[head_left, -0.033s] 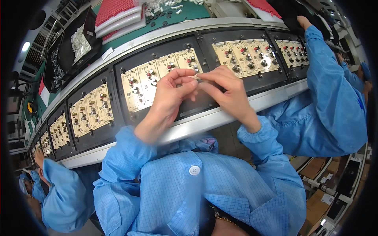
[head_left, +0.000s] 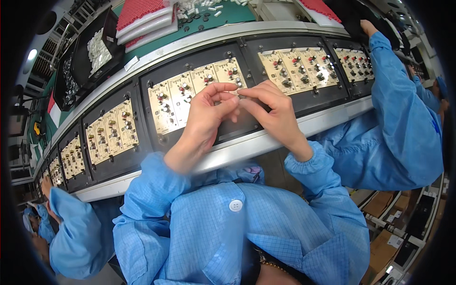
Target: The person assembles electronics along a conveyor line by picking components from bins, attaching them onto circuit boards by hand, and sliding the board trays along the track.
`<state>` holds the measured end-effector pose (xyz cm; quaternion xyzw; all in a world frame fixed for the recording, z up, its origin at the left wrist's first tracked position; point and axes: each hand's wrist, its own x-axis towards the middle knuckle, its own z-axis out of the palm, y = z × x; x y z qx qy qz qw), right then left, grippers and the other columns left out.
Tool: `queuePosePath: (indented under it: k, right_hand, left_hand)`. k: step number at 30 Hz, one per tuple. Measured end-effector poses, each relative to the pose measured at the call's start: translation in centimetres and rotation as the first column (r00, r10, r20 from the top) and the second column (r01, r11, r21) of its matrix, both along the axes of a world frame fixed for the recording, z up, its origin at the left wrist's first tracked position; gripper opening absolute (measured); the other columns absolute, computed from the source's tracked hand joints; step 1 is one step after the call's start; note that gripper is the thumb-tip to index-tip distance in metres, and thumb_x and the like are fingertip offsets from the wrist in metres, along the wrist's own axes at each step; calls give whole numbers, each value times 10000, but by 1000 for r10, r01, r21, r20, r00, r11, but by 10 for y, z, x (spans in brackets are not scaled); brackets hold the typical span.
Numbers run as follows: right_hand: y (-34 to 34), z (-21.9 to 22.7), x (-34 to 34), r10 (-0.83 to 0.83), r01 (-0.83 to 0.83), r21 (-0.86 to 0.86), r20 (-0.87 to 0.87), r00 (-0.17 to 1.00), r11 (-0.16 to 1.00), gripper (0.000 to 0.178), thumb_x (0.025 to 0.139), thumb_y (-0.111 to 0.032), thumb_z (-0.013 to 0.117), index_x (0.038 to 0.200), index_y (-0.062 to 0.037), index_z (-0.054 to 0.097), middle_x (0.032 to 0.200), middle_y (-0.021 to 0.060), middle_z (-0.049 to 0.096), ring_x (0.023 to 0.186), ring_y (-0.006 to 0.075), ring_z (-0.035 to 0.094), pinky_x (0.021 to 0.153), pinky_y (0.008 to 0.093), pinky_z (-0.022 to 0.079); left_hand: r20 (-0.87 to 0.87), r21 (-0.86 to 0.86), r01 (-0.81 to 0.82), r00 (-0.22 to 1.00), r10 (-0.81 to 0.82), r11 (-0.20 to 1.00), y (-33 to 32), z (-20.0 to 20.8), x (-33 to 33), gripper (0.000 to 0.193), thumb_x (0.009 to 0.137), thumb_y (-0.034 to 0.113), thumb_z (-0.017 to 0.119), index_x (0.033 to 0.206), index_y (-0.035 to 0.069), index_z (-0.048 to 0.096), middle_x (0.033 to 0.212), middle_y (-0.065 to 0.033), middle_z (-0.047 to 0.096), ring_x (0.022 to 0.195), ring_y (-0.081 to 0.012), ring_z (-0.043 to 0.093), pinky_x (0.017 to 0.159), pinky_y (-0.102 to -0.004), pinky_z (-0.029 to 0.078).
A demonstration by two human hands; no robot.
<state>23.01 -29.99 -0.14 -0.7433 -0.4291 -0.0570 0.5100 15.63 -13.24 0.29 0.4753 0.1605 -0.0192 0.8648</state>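
Observation:
My left hand (head_left: 207, 111) and my right hand (head_left: 274, 107) meet fingertip to fingertip above the front part of a black board carrier (head_left: 147, 124). Both are closed in a pinch around a tiny pale piece (head_left: 238, 93), mostly hidden by the fingers and too small to name. Beneath and beyond my hands, tan circuit boards (head_left: 161, 108) lie side by side in the carrier, bearing black and red upright components. My left hand covers part of these boards. To the right, another carrier holds similar boards (head_left: 299, 71).
A metal rail (head_left: 228, 159) runs along the line's near edge. Behind the line are red foam sheets (head_left: 142, 19), loose white and black parts (head_left: 199, 27), and a black bin of white pieces (head_left: 99, 52). Co-workers in blue sleeves (head_left: 396, 95) reach in at right and left.
The carriers and bench sit very slightly further right in the view. My hands keep the same pinch.

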Motion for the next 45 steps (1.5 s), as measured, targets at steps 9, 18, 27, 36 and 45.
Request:
queuePosePath:
  k: [9,18,27,36,45]
  right_hand:
    - [-8,-2,31,-65,65,-79,-1,998,995,152,858,-40,703,1004,-12,730,877,36,649,795,116,584,685,245,454]
    - [6,-2,31,29,23,-255,198,980,967,122,806,-15,717,928,-4,716,882,100,678,860,236,627,751,321,505]
    - [11,5,36,111,-45,-307,201,973,951,111,810,-6,713,920,5,711,869,99,676,882,241,626,773,343,510]
    - [14,4,28,62,-22,-245,156,986,969,104,824,-1,689,926,15,671,853,98,637,831,235,592,746,330,467]
    - [-3,8,16,-154,120,-235,-132,979,965,95,943,-63,608,1022,-19,638,924,27,626,861,108,553,786,241,431]
  left_hand:
    - [-99,-112,-164,983,153,980,34,31,-32,396,905,-138,485,1300,-154,450,1303,-291,511,1233,-347,559,1063,-372,490]
    - [-40,-10,-174,984,173,985,66,16,-50,342,1023,72,464,1301,-125,480,1206,-276,608,1095,-328,645,916,-356,574]
    - [84,314,-137,990,116,940,80,3,-64,318,1028,193,527,1271,-11,503,944,-190,712,722,-204,696,549,-263,538]
    - [96,398,-190,982,166,897,98,4,-81,193,998,114,565,1130,-22,601,957,-164,720,740,-165,682,595,-251,528]
    - [99,849,-263,931,350,459,120,-19,-170,194,963,0,489,1081,21,642,822,-73,632,681,-178,587,613,-308,466]
